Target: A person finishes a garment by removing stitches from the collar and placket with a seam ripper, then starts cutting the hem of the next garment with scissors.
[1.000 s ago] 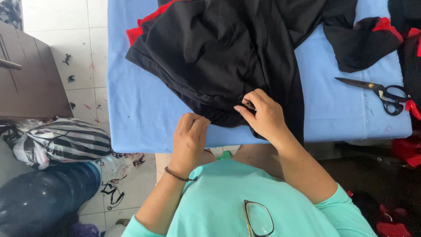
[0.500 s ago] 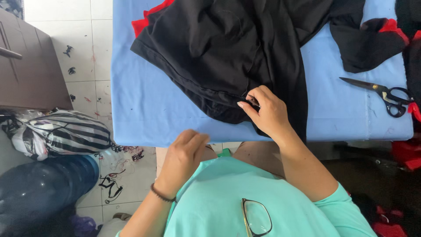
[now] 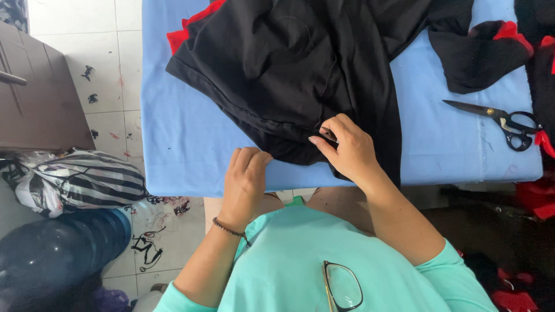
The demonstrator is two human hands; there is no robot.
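Left hand back at garment edge

One camera only, worn on my head, looking almost straight down past my chest onto the blue table from close above. The table's near edge crosses mid-frame; floor tiles show to its left, no second view overlaps.

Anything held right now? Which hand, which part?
Right hand pinches the black garment at its near hem. Left hand rests at the table edge, holding nothing.
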